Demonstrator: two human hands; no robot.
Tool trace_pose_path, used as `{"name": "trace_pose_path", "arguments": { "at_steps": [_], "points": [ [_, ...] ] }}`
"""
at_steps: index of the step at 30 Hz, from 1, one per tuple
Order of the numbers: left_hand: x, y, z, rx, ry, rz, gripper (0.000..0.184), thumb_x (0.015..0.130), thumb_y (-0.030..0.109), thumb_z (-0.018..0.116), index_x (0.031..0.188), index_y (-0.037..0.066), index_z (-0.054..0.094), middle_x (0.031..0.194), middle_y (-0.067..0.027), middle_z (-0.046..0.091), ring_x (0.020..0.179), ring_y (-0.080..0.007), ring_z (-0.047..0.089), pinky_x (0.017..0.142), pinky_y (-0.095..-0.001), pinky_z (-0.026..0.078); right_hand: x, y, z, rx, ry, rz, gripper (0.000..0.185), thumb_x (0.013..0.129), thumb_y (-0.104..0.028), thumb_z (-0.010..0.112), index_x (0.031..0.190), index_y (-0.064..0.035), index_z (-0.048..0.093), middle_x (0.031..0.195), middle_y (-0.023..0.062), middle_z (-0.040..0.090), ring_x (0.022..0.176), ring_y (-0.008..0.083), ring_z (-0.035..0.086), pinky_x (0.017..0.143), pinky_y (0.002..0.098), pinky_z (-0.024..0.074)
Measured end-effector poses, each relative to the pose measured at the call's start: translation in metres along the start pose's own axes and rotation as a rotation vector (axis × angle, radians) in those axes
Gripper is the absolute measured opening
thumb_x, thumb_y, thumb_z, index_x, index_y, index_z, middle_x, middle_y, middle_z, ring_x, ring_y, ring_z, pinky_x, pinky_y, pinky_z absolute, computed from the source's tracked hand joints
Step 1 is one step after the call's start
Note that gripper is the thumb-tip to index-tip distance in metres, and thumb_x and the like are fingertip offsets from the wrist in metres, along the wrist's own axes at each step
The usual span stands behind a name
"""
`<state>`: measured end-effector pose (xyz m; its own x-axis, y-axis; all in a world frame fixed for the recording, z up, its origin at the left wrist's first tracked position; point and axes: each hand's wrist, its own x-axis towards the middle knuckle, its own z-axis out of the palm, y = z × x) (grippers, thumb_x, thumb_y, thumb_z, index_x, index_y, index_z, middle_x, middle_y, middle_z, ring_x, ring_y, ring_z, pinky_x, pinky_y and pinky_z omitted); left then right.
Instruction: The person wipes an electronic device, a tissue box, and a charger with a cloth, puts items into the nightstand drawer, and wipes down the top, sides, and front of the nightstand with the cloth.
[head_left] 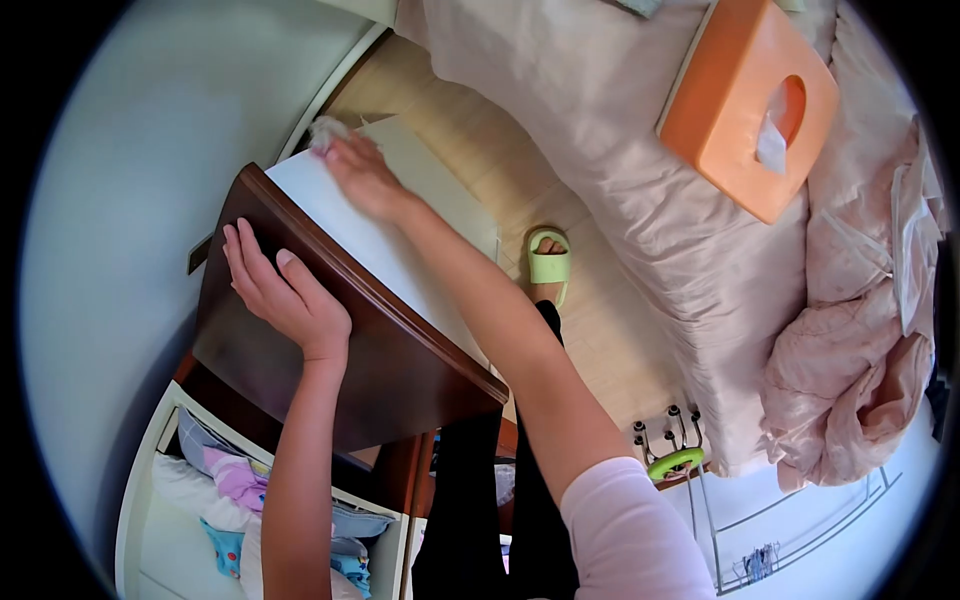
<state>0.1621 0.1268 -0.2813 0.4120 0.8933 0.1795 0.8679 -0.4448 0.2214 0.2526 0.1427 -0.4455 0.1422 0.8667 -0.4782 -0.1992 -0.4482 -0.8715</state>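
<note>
My left hand (285,290) lies against the face of a dark brown wooden panel (340,310), its fingers stretched out and the thumb apart. Behind that panel's curved edge is a smooth white surface (365,245), which my right arm crosses. At its far end, close to the wall, my right hand (365,175) is closed on a crumpled white tissue (328,130). Motion blurs the right hand and the tissue, so the exact finger positions are unclear.
An open drawer (135,500) with folded clothes sits at lower left. On the right, a bed with pink bedding (640,250) carries an orange tissue box (745,120). My foot in a green slipper (549,265) stands on the wooden floor. A metal rack (715,530) is at lower right.
</note>
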Motion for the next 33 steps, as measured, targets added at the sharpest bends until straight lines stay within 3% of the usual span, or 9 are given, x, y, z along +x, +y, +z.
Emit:
{"name": "trace_pose_path", "arguments": {
  "at_steps": [5, 9, 13, 17, 21, 24, 27, 31, 33],
  "points": [
    [0.001, 0.000, 0.000, -0.006, -0.003, 0.024, 0.051, 0.102, 0.022, 0.039, 0.145, -0.004, 0.044, 0.153, -0.0246, 0.038, 0.142, -0.0396, 0.035, 0.115, -0.0498, 0.025, 0.036, 0.152, -0.003, -0.192, -0.006, 0.198, 0.060, 0.105, -0.055, 0.015, 0.155, -0.0297, 0.036, 0.165, 0.0088, 0.025, 0.152, 0.0389, 0.016, 0.124, 0.0505, 0.0145],
    [0.000, 0.003, -0.002, 0.000, -0.022, 0.000, 0.051, 0.102, 0.022, 0.038, 0.146, -0.003, 0.043, 0.154, -0.0248, 0.037, 0.143, -0.0395, 0.033, 0.116, -0.0516, 0.023, -0.076, 0.245, -0.030, -0.174, -0.027, 0.316, 0.059, 0.105, -0.053, 0.017, 0.155, -0.0264, 0.035, 0.162, 0.0119, 0.030, 0.148, 0.0424, 0.024, 0.123, 0.0481, 0.0189],
    [0.000, 0.004, -0.002, -0.010, -0.032, -0.020, 0.052, 0.102, 0.022, 0.037, 0.147, -0.003, 0.042, 0.155, -0.0248, 0.036, 0.145, -0.0395, 0.032, 0.117, -0.0537, 0.020, -0.171, 0.234, -0.029, -0.191, 0.054, 0.515, 0.062, 0.107, -0.048, 0.020, 0.152, -0.0111, 0.040, 0.159, 0.0192, 0.032, 0.152, 0.0356, 0.017, 0.124, 0.0435, 0.0153],
    [0.000, 0.005, -0.003, 0.001, -0.040, -0.023, 0.052, 0.103, 0.023, 0.036, 0.148, -0.003, 0.041, 0.156, -0.0252, 0.035, 0.145, -0.0397, 0.031, 0.117, -0.0546, 0.018, -0.167, 0.119, -0.030, -0.159, -0.015, 0.364, 0.067, 0.106, -0.055, 0.018, 0.155, -0.0130, 0.035, 0.164, 0.0198, 0.019, 0.153, 0.0368, 0.009, 0.125, 0.0441, 0.0107],
    [0.001, 0.001, -0.002, -0.011, -0.044, -0.005, 0.052, 0.103, 0.023, 0.036, 0.148, -0.004, 0.040, 0.155, -0.0256, 0.035, 0.144, -0.0410, 0.032, 0.117, -0.0529, 0.020, -0.056, 0.067, -0.008, -0.068, 0.007, 0.051, 0.067, 0.106, -0.056, 0.020, 0.157, -0.0150, 0.031, 0.165, 0.0219, 0.016, 0.153, 0.0404, 0.009, 0.125, 0.0445, 0.0101],
    [0.001, 0.002, -0.002, -0.010, -0.053, -0.010, 0.053, 0.103, 0.022, 0.036, 0.148, -0.005, 0.039, 0.155, -0.0261, 0.034, 0.144, -0.0418, 0.032, 0.117, -0.0512, 0.022, 0.069, 0.090, 0.004, -0.037, 0.028, 0.016, 0.067, 0.106, -0.054, 0.019, 0.155, -0.0110, 0.035, 0.164, 0.0182, 0.020, 0.154, 0.0320, 0.011, 0.125, 0.0422, 0.0111],
    [0.002, 0.004, -0.003, -0.016, -0.072, -0.017, 0.053, 0.104, 0.023, 0.035, 0.148, -0.006, 0.038, 0.155, -0.0268, 0.033, 0.145, -0.0413, 0.031, 0.117, -0.0501, 0.023, 0.114, 0.128, -0.004, -0.144, 0.080, 0.269, 0.061, 0.105, -0.052, 0.017, 0.156, -0.0214, 0.034, 0.163, 0.0144, 0.026, 0.150, 0.0371, 0.022, 0.124, 0.0459, 0.0162],
    [0.002, 0.004, -0.002, -0.029, -0.071, -0.016, 0.053, 0.105, 0.023, 0.035, 0.149, -0.007, 0.037, 0.156, -0.0268, 0.033, 0.145, -0.0411, 0.031, 0.117, -0.0500, 0.022, 0.051, 0.227, -0.023, -0.173, 0.025, 0.324, 0.059, 0.105, -0.050, 0.015, 0.153, -0.0263, 0.040, 0.161, 0.0065, 0.034, 0.148, 0.0332, 0.028, 0.124, 0.0409, 0.0197],
    [0.002, 0.006, -0.003, -0.032, -0.079, -0.019, 0.053, 0.105, 0.023, 0.034, 0.149, -0.007, 0.037, 0.156, -0.0269, 0.032, 0.145, -0.0412, 0.030, 0.117, -0.0502, 0.022, -0.021, 0.282, -0.030, -0.189, 0.024, 0.363, 0.061, 0.105, -0.052, 0.013, 0.152, -0.0263, 0.042, 0.160, 0.0144, 0.033, 0.148, 0.0339, 0.028, 0.123, 0.0410, 0.0196]
  ]
}}
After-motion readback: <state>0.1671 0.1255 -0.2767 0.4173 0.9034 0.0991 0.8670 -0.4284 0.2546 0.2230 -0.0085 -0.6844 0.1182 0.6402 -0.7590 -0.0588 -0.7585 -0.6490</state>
